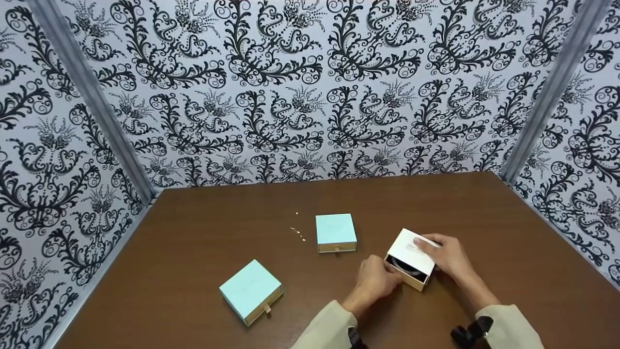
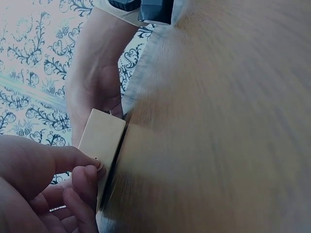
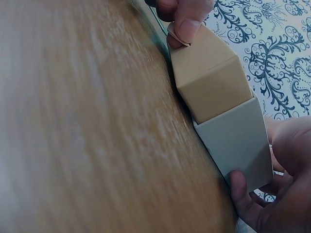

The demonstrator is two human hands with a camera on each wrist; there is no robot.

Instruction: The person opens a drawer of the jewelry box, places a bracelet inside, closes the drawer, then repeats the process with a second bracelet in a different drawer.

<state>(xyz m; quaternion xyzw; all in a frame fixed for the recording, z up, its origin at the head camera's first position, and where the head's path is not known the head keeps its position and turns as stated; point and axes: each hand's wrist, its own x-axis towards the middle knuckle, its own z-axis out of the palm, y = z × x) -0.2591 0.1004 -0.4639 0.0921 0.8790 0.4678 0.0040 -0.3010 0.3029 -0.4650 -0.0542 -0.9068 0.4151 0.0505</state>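
Observation:
A white drawer-style box [image 1: 409, 248] sits at the right of the table, its tan inner drawer [image 3: 218, 73] slid partly out toward the near side. Something dark and curved [image 1: 406, 266] shows inside the opening. My left hand [image 1: 375, 278] is at the drawer's front; thumb and fingers pinch its small pull tab [image 2: 100, 166]. From the other side my right hand [image 1: 453, 257] holds the outer sleeve [image 3: 238, 145], thumb on its top and other fingers along its side.
Two pale turquoise drawer boxes, both closed with tabs facing near, stand on the brown table [image 1: 193, 228]: one box [image 1: 335, 229] at the middle, another box [image 1: 252, 291] nearer left. Small pale flecks [image 1: 298, 232] lie beside the middle box. Patterned walls [image 1: 290, 97] enclose the table.

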